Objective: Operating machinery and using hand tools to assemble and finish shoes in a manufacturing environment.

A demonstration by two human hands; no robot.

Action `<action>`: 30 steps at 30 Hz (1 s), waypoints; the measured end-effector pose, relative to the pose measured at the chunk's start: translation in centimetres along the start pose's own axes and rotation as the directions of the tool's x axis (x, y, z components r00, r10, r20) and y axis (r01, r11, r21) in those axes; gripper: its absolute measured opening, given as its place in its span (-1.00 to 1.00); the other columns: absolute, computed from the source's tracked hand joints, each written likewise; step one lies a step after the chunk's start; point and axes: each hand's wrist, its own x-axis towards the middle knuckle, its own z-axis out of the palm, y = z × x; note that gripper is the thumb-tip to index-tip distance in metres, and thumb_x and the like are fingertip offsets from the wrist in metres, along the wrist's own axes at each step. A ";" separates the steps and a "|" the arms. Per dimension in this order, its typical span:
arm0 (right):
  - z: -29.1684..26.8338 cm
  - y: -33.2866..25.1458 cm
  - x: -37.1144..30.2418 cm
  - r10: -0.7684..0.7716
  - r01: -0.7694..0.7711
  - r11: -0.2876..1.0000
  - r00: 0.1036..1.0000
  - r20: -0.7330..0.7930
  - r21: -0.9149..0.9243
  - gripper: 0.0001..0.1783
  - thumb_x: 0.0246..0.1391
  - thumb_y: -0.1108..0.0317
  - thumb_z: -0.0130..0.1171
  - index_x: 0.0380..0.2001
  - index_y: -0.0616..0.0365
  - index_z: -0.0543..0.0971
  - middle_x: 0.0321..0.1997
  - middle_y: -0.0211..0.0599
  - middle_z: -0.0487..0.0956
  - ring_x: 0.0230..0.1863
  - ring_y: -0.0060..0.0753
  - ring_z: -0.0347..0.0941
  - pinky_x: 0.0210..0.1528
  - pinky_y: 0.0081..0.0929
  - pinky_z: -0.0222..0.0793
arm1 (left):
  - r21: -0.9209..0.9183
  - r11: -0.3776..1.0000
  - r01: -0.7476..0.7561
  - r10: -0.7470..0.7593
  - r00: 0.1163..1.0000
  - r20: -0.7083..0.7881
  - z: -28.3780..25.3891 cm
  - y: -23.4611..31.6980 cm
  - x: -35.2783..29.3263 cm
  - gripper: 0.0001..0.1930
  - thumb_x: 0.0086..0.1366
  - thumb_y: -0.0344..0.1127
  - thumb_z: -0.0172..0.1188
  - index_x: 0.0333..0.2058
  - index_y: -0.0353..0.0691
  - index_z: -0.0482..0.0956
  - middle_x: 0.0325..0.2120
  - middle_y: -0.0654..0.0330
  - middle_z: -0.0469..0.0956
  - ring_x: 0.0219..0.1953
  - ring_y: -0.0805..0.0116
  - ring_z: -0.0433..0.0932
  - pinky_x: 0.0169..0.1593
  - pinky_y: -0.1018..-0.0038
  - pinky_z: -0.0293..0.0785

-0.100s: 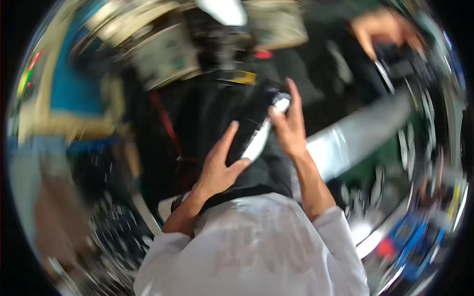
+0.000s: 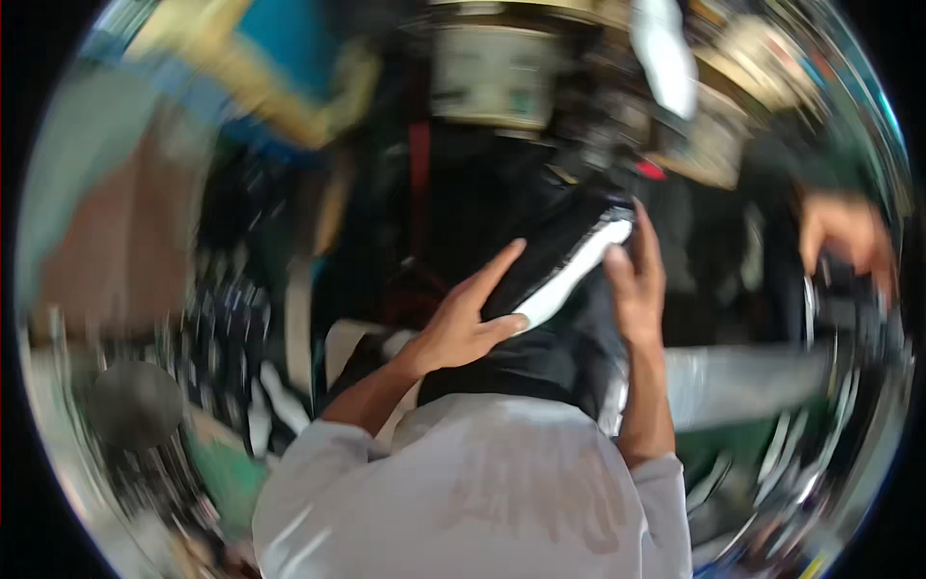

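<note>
A black shoe with a white sole (image 2: 569,275) lies slantwise between my hands, over my dark-clad lap. Its sole edge faces my right side. My left hand (image 2: 463,323) grips the near end, thumb against the white sole and fingers along the black upper. Around the far end closes my right hand (image 2: 637,275), its thumb near the white edge and its fingers at the tip. Motion blur smears the shoe's details, and its underside is hidden.
Another person's hand (image 2: 849,236) is at the right, holding something dark. Pale containers (image 2: 492,77) stand ahead, beside a white elongated object (image 2: 664,58). A grey metallic strip (image 2: 748,386) lies right of my forearm. Blurred dark and white items fill the left side.
The whole view has turned, so the surroundings stand farther right and rotated. Both hands keep their hold on the shoe, which appears farther right.
</note>
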 end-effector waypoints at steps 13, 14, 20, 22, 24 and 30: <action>7.3 15.5 7.7 0.510 -0.513 0.853 0.773 0.379 -0.102 -0.50 0.54 0.27 0.19 0.38 0.32 0.46 0.17 0.02 0.68 -0.07 -0.12 0.75 -0.02 -0.20 0.73 | -0.241 0.923 0.301 -0.194 -0.178 -0.965 -5.2 -5.0 -38.1 -0.10 0.38 -0.37 0.42 0.59 -0.30 0.15 0.47 -0.05 0.36 0.47 0.16 0.36 0.53 0.30 0.20; 7.3 15.8 8.0 0.516 -0.513 0.850 0.770 0.375 -0.115 -0.50 0.53 0.26 0.19 0.38 0.31 0.47 0.16 0.00 0.68 -0.09 -0.12 0.75 -0.04 -0.21 0.72 | -0.253 0.887 0.386 -0.142 -0.293 -0.946 -3.7 -5.0 -41.1 -0.12 0.39 -0.36 0.41 0.58 -0.33 0.16 0.47 -0.05 0.35 0.47 0.16 0.35 0.54 0.30 0.19; 9.0 15.9 9.1 0.525 -0.496 0.848 0.744 0.413 -0.185 -0.60 0.45 0.25 0.27 0.20 0.24 0.54 -0.06 -0.17 0.69 -0.22 -0.22 0.72 -0.18 -0.30 0.69 | -0.419 0.855 0.307 -0.127 -0.659 -0.742 4.7 -4.9 -52.2 -0.17 0.47 -0.31 0.35 0.58 -0.39 0.15 0.52 -0.09 0.29 0.49 0.13 0.31 0.53 0.31 0.18; 9.7 15.6 9.3 0.523 -0.489 0.850 0.734 0.433 -0.198 -0.60 0.44 0.26 0.28 0.19 0.25 0.54 -0.07 -0.17 0.69 -0.23 -0.21 0.73 -0.19 -0.32 0.70 | -0.501 0.786 0.361 -0.118 -0.708 -0.696 7.7 -6.3 -53.2 -0.14 0.45 -0.29 0.38 0.58 -0.38 0.15 0.51 -0.09 0.30 0.50 0.12 0.30 0.54 0.30 0.18; 9.9 15.4 9.4 0.516 -0.482 0.854 0.735 0.441 -0.197 -0.60 0.43 0.26 0.28 0.19 0.26 0.55 -0.08 -0.17 0.70 -0.23 -0.21 0.73 -0.20 -0.34 0.71 | -0.582 0.705 0.405 -0.143 -0.723 -0.676 11.4 -10.0 -55.2 -0.09 0.41 -0.26 0.43 0.58 -0.38 0.12 0.52 -0.13 0.28 0.52 0.08 0.29 0.54 0.28 0.16; 6.4 14.4 8.7 0.463 -0.460 0.880 0.768 0.443 -0.120 -0.57 0.49 0.25 0.21 0.23 0.36 0.54 -0.02 -0.01 0.72 -0.18 -0.15 0.76 -0.13 -0.31 0.77 | -0.504 0.160 0.849 -0.429 -0.400 -0.810 12.7 -15.4 -58.4 0.09 0.44 0.05 0.27 0.63 -0.36 -0.20 0.20 -0.39 0.59 0.26 -0.42 0.55 0.30 -0.05 0.46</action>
